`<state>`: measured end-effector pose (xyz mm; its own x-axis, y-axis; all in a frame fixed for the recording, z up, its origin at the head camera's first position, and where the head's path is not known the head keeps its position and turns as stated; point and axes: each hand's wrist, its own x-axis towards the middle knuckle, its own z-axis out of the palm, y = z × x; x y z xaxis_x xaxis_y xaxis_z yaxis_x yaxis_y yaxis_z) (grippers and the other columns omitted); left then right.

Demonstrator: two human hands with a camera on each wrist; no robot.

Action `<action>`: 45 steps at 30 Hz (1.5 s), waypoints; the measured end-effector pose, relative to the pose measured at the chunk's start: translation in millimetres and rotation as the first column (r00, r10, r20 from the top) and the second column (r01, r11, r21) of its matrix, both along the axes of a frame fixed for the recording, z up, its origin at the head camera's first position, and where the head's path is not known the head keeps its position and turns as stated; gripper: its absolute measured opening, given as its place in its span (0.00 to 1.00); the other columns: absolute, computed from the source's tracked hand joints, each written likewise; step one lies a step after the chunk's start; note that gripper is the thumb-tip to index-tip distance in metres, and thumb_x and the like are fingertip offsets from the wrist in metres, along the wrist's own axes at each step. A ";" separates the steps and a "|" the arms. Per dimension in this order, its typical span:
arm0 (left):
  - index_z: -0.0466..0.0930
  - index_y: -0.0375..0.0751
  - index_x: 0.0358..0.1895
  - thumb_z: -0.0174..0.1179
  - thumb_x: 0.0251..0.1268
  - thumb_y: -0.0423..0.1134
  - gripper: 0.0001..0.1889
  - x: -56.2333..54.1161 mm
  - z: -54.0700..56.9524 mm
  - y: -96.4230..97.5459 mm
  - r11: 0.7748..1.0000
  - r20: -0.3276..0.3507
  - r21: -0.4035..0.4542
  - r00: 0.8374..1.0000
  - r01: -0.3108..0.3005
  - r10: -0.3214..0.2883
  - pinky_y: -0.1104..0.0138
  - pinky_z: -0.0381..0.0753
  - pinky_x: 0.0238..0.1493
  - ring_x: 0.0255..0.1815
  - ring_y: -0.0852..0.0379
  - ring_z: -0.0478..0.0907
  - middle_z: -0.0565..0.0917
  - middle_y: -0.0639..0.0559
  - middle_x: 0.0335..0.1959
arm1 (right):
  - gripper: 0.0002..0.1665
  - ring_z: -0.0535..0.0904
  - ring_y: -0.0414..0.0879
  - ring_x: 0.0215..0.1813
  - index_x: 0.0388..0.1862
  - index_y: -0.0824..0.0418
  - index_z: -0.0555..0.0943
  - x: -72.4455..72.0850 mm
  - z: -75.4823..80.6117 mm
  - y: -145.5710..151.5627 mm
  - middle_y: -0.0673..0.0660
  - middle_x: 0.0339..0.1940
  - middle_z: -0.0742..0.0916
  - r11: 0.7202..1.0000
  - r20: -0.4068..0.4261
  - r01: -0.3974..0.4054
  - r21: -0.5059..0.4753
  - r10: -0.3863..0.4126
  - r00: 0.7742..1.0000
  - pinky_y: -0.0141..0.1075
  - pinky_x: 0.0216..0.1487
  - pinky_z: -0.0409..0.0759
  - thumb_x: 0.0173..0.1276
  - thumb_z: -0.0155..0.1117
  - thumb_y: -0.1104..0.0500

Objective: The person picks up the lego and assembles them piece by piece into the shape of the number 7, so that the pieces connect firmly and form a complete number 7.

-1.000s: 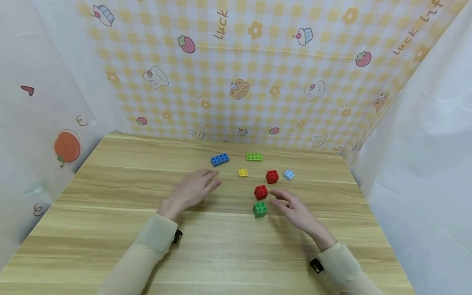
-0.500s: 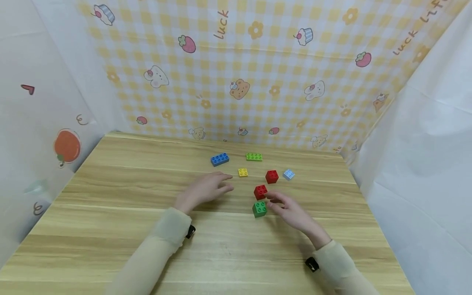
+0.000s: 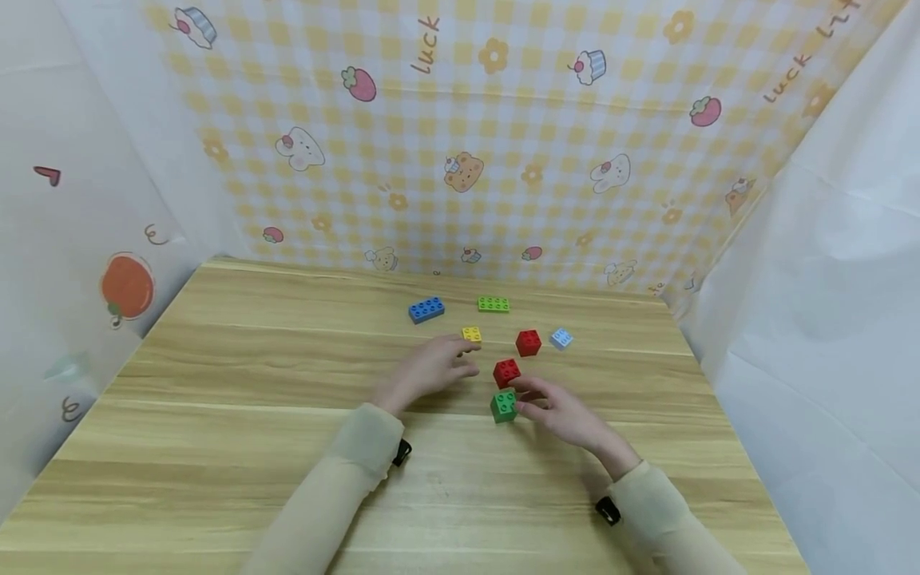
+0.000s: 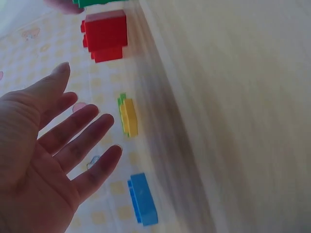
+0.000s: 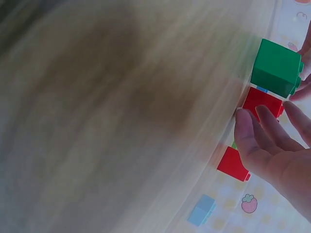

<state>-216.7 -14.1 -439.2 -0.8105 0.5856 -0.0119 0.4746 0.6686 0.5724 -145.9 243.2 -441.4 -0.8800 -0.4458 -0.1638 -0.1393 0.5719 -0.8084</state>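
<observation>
My left hand (image 3: 430, 369) hovers over the table with loosely extended fingers, its fingertips overlapping the yellow brick (image 3: 470, 334) in the head view. Nothing lies in its palm, as the left wrist view shows. My right hand (image 3: 562, 411) has its thumb right at the side of the green brick (image 3: 504, 406) and its index finger over the near red brick (image 3: 506, 372). Its fingers are spread and gently bent, gripping nothing. Behind these stand a second red brick (image 3: 528, 343) and a light blue brick (image 3: 561, 339). Both reds and the green are tall blocks with studs on top.
Toward the back of the wooden table (image 3: 237, 359) lie a long blue brick (image 3: 427, 310) and a flat lime green brick (image 3: 493, 304). A checked cloth (image 3: 402, 144) hangs along the back edge, with white cloth (image 3: 819, 263) at the right side.
My left hand has moved right, toward the yellow and red bricks. My right hand has shifted slightly left, up to the green brick. The bricks have stayed in place.
</observation>
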 end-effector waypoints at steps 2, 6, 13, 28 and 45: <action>0.75 0.43 0.65 0.60 0.70 0.47 0.23 -1.0 -1.9 4.5 1.000 0.011 0.018 1.000 0.014 -0.014 0.56 0.74 0.58 0.58 0.51 0.76 0.79 0.48 0.60 | 0.26 0.74 0.56 0.61 0.67 0.63 0.72 -1.2 -0.4 -0.5 0.56 0.61 0.80 1.000 -0.011 -0.020 0.005 0.020 1.000 0.54 0.59 0.72 0.73 0.60 0.55; 0.76 0.42 0.64 0.61 0.69 0.47 0.23 -2.1 -5.7 13.7 0.999 0.015 0.023 1.000 0.023 -0.024 0.57 0.76 0.57 0.56 0.52 0.78 0.80 0.48 0.58 | 0.26 0.75 0.54 0.60 0.66 0.63 0.73 -3.4 -1.8 -1.7 0.55 0.59 0.80 0.999 -0.032 -0.047 0.019 0.048 0.998 0.54 0.59 0.72 0.73 0.60 0.56; 0.78 0.43 0.61 0.64 0.66 0.49 0.23 -0.4 -12.0 30.8 0.999 0.027 0.013 0.999 -0.041 0.041 0.59 0.78 0.52 0.52 0.54 0.80 0.82 0.50 0.54 | 0.29 0.74 0.53 0.61 0.67 0.62 0.72 -3.1 -2.2 -2.9 0.55 0.59 0.80 0.997 -0.028 -0.070 0.027 0.071 0.997 0.54 0.61 0.71 0.69 0.66 0.57; 0.83 0.47 0.53 0.69 0.58 0.56 0.24 0.4 -14.9 50.9 0.995 -0.007 -0.046 0.997 -0.083 0.083 0.67 0.72 0.32 0.30 0.59 0.72 0.78 0.60 0.31 | 0.31 0.76 0.49 0.58 0.66 0.60 0.73 -5.1 -6.3 -1.7 0.52 0.57 0.81 0.993 -0.055 -0.084 0.081 0.088 0.995 0.51 0.59 0.73 0.64 0.71 0.59; 0.84 0.48 0.52 0.69 0.59 0.53 0.21 0.8 -19.2 59.2 0.993 -0.022 -0.059 0.995 -0.101 0.100 0.67 0.73 0.37 0.36 0.60 0.74 0.82 0.57 0.40 | 0.29 0.77 0.45 0.54 0.61 0.58 0.77 -6.1 -6.1 -6.5 0.50 0.53 0.82 0.987 -0.085 -0.072 0.147 0.085 0.993 0.47 0.58 0.75 0.62 0.73 0.59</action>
<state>-215.9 45.0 -458.3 -0.8655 0.5001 -0.0287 0.4138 0.7460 0.5217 -151.9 236.7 -447.6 -0.8573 -0.4919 -0.1517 -0.2576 0.6651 -0.7009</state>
